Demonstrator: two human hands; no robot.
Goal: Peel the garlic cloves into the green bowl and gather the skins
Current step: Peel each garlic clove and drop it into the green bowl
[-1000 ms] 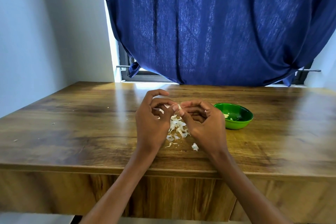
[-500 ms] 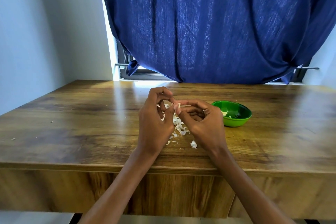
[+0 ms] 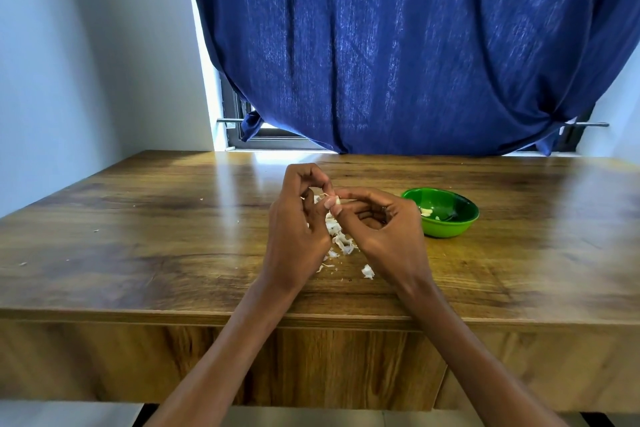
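in the head view, both hands meet above the middle of the table (image 3: 145, 225), fingers curled in toward each other. the left hand (image 3: 298, 229) and the right hand (image 3: 388, 236) pinch one small pale garlic clove (image 3: 335, 204) between their fingertips, so both are closed on it; which way its long axis runs is too small to tell, since only a sliver shows between the fingertips. straight below the clove lies a loose heap of skins (image 3: 341, 241) on the wood, with one stray flake (image 3: 367, 271) a little nearer the table's front edge and a few specks off to the left. the green bowl (image 3: 450, 229) stands to the right of the hands and slightly farther back, just beyond the right hand's knuckles, with a peeled piece or two pale inside it. the relation that matters, as i judge it: the bowl lies rightward, nearer the right hand, so that hand looks the natural one to carry the bared clove across, while the left hand sits over the skins. behind hangs a blue curtain (image 3: 415, 45) across a window.
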